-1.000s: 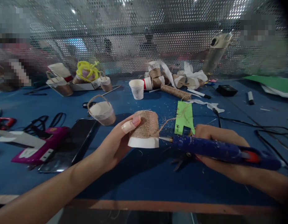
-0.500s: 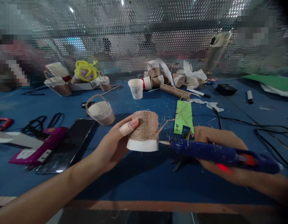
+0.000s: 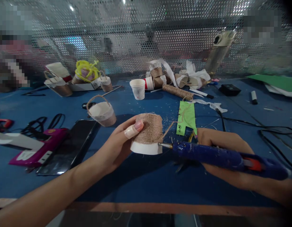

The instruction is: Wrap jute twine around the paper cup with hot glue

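Observation:
My left hand [image 3: 121, 142] grips a paper cup [image 3: 149, 130] wrapped in jute twine, with a bare white band showing at its lower end. The thumb, with tape or a bandage around it, presses on the twine. My right hand [image 3: 221, 148] is closed around a blue hot glue gun [image 3: 207, 154]. Its metal nozzle meets the cup where the twine borders the white band. A loose strand of twine [image 3: 169, 129] runs from the cup across a green card [image 3: 185, 116] toward a twine roll [image 3: 178, 91]. Part of my right hand is hidden behind the glue gun.
A small basket [image 3: 103, 113] with a twine handle stands left of the cup. Behind are a white paper cup [image 3: 137, 90] and more wrapped cups [image 3: 157, 77]. A phone [image 3: 70, 146] and purple power strip [image 3: 40, 146] lie left. Black cables [image 3: 273, 132] trail at right.
The wrapped cup and my left hand have shifted slightly right, and the cup has turned a little. The glue gun's nozzle stays at the cup's edge, with its rear end slightly lower.

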Motion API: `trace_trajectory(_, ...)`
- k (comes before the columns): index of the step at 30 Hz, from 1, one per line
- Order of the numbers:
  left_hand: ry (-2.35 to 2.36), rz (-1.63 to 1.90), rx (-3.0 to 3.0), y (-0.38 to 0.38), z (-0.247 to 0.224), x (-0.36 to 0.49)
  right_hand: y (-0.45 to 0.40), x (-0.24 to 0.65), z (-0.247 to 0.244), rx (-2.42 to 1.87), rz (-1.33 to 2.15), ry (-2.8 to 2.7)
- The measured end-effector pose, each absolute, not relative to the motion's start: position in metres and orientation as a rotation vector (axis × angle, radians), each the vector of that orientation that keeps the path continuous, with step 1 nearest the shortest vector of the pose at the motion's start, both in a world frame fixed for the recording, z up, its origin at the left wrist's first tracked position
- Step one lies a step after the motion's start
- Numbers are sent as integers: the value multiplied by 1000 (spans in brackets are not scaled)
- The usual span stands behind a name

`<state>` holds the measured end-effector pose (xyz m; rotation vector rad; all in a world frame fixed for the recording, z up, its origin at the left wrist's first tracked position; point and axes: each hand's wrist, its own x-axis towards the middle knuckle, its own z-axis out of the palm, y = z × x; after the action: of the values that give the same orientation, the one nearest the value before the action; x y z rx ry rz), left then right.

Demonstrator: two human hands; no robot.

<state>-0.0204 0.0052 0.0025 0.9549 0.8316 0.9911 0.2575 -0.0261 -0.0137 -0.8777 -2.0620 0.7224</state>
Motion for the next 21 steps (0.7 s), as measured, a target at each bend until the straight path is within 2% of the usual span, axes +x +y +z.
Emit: trace_trajectory(21,885,1057,1069,6,-4,-25,-29,257,-9,-938,606,-2189)
